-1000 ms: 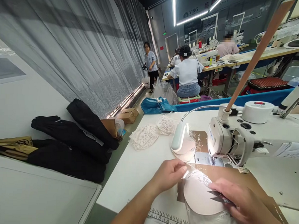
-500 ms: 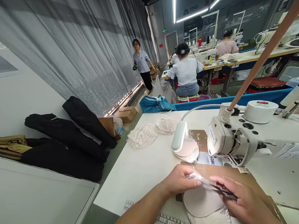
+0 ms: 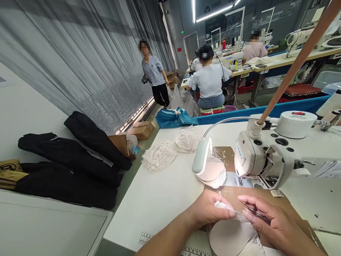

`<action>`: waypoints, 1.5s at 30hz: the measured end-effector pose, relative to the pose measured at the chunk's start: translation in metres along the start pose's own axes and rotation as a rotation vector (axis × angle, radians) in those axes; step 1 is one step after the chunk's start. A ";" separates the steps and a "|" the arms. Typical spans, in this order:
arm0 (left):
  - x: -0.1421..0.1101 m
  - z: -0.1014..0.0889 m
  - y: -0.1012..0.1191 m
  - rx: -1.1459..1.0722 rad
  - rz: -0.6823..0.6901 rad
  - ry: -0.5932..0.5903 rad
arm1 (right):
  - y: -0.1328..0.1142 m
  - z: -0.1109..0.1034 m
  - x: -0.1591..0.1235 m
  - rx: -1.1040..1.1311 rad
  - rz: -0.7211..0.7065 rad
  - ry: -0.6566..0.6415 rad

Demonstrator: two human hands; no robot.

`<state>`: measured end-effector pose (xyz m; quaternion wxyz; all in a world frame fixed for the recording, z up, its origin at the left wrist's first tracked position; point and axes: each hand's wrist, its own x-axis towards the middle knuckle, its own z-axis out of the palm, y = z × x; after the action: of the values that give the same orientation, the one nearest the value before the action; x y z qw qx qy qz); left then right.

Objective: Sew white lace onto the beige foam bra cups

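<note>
My left hand (image 3: 209,210) is closed, pinching the lace edge of a round white fabric piece (image 3: 229,239) that lies on brown cardboard (image 3: 279,208) at the table's near edge. Beside it, my right hand (image 3: 270,221) is curled round small dark snips (image 3: 257,212), whose tip points at the lifted lace edge. Both hands sit just in front of the white sewing machine head (image 3: 267,157), under its small lamp (image 3: 200,160).
Two stacks of white lace pieces (image 3: 171,148) lie farther back on the white table (image 3: 159,195). Black fabric bundles (image 3: 74,158) rest on a side surface at left. A grey curtain hangs behind. Other people work at tables beyond; one stands by the curtain.
My left hand has lifted the lace edge off the round piece, and my right hand with the snips has moved up to it. The standing person walked nearer.
</note>
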<state>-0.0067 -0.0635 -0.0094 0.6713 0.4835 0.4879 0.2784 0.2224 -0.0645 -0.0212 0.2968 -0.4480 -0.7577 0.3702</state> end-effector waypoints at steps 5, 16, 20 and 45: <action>0.000 0.002 -0.002 -0.025 0.084 -0.035 | 0.002 0.000 0.001 -0.028 0.000 -0.152; -0.001 0.007 0.001 0.024 0.059 -0.021 | -0.018 0.002 0.007 0.123 0.083 -0.340; 0.001 0.008 0.001 0.023 0.083 -0.032 | -0.015 0.004 0.010 0.160 0.101 -0.299; -0.010 -0.003 0.005 -0.065 0.042 0.083 | -0.010 0.002 0.003 0.120 0.122 -0.132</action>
<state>-0.0130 -0.0689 -0.0015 0.6601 0.4595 0.4958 0.3277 0.2148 -0.0656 -0.0139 0.2492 -0.4495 -0.7234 0.4609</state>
